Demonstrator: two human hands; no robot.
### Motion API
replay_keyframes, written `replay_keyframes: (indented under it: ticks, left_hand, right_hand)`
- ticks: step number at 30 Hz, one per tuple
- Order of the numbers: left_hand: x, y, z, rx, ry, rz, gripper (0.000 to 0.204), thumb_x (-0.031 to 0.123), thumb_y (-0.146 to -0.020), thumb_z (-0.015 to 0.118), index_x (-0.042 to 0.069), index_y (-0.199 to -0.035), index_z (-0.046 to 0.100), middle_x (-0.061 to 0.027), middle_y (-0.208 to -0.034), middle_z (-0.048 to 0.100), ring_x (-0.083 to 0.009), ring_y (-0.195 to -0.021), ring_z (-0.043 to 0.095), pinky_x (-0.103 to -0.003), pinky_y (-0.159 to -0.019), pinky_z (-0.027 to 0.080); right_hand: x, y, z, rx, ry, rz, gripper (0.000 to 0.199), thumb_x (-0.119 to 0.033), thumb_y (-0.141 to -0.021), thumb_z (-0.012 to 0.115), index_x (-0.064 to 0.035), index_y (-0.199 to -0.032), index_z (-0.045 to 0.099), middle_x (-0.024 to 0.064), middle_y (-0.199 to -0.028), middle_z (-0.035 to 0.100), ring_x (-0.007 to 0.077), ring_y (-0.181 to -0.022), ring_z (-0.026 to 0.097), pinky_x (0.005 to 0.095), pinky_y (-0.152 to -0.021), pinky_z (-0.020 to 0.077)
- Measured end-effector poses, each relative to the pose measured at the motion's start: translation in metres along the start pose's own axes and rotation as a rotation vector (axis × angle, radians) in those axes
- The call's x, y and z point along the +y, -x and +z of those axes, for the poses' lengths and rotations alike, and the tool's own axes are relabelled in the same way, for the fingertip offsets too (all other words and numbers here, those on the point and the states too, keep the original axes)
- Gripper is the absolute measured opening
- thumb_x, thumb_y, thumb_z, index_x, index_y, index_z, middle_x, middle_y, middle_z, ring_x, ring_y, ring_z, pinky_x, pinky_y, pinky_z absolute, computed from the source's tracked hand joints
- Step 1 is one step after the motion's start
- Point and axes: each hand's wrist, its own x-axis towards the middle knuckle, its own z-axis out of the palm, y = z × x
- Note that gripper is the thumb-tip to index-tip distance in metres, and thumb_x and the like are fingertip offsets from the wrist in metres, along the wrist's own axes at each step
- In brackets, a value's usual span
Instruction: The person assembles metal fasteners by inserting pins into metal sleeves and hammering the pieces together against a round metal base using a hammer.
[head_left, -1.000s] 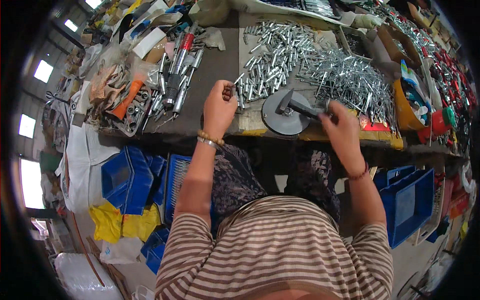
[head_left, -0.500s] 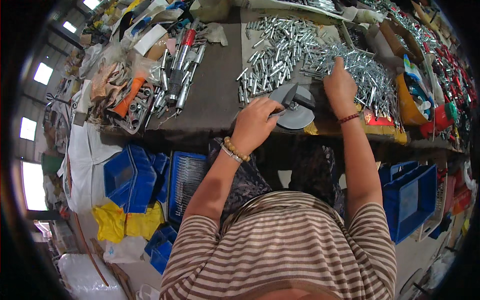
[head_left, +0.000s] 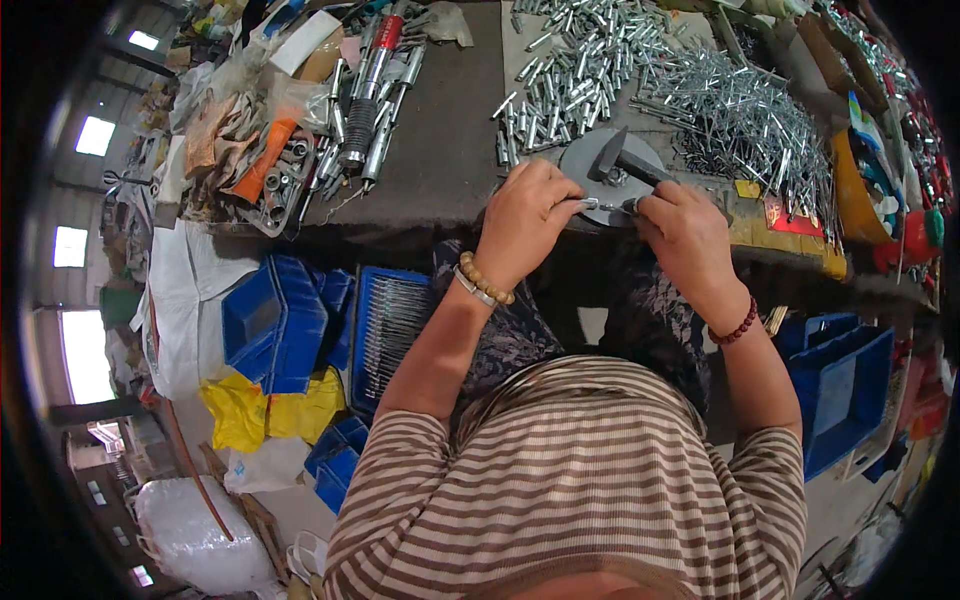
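My left hand (head_left: 528, 215) is closed in a pinch on a small shiny metal sleeve (head_left: 590, 203) near the bench's front edge. Facing it, my right hand (head_left: 688, 240) is also pinched, with a small metal piece (head_left: 628, 207) at its fingertips, too small to name surely. The two pieces are close; I cannot tell whether they touch. Just beyond my fingers lies a grey round disc (head_left: 640, 148), with a dark-headed hammer (head_left: 610, 155) resting across it. Behind are a heap of short silvery sleeves (head_left: 575, 85) and, to its right, a heap of thin metal rods (head_left: 750, 115).
Left on the bench lie a red-and-silver cylindrical tool (head_left: 375, 75), metal tubes and an orange funnel-like piece (head_left: 268, 160). A yellow container (head_left: 860, 185) stands at the right. Below the bench are blue bins (head_left: 275, 320), a blue tray of rods (head_left: 388, 330) and more bins (head_left: 848, 390).
My right hand has come back from the rod heap to meet my left hand in front of the disc. The view has shifted slightly, and the left hand keeps its pinch.
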Motion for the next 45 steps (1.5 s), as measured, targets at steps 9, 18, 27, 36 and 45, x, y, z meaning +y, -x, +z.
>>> replay_keyframes:
  ticks: [9,18,27,36,45]
  left_hand:
    - [0.0,0.001,0.005,0.013,-0.003,0.011,0.012,0.012,-0.082,0.076,0.006,-0.092,0.073,-0.0066,-0.091,0.064,-0.0273,-0.092,0.062,-0.038,-0.08,0.05]
    - [-0.006,0.002,0.014,0.031,0.169,-0.039,0.012,0.005,-0.079,0.077,0.002,-0.09,0.073,-0.007,-0.089,0.062,-0.0225,-0.087,0.062,-0.033,-0.077,0.049]
    - [-0.005,0.003,0.013,0.003,0.231,-0.085,0.01,0.002,-0.08,0.077,0.0,-0.089,0.073,-0.0069,-0.088,0.061,-0.0209,-0.084,0.061,-0.031,-0.075,0.048]
    - [-0.006,0.006,0.013,0.009,0.205,-0.078,0.01,0.004,-0.08,0.077,0.001,-0.089,0.072,-0.0072,-0.09,0.062,-0.0214,-0.086,0.061,-0.032,-0.076,0.048]
    - [-0.007,0.006,0.015,0.031,0.173,-0.05,0.011,0.007,-0.081,0.076,0.002,-0.09,0.071,-0.0071,-0.091,0.063,-0.0239,-0.087,0.063,-0.034,-0.077,0.049]
  right_hand:
    - [0.003,-0.005,0.007,0.079,0.027,-0.115,0.008,-0.006,-0.075,0.071,-0.0081,-0.081,0.065,0.0069,-0.081,0.055,0.0289,-0.08,0.06,0.0408,-0.07,0.0503]
    - [0.011,-0.009,0.013,0.072,0.009,-0.169,0.008,-0.004,-0.076,0.067,-0.0088,-0.083,0.066,0.0063,-0.082,0.055,0.0286,-0.084,0.06,0.0415,-0.074,0.0493]
    - [0.01,-0.003,0.0,0.167,0.002,0.014,0.01,-0.007,-0.076,0.07,-0.0091,-0.086,0.068,0.0087,-0.087,0.06,0.0307,-0.086,0.063,0.0433,-0.073,0.0513]
    - [0.064,-0.024,-0.007,0.082,0.176,0.23,0.016,-0.013,-0.079,0.076,-0.0061,-0.092,0.068,0.0103,-0.092,0.063,0.0337,-0.09,0.065,0.045,-0.075,0.0532]
    - [0.065,-0.04,-0.002,0.052,0.169,0.208,0.016,-0.013,-0.08,0.073,-0.0039,-0.092,0.067,0.012,-0.091,0.062,0.0339,-0.089,0.065,0.0442,-0.075,0.0531]
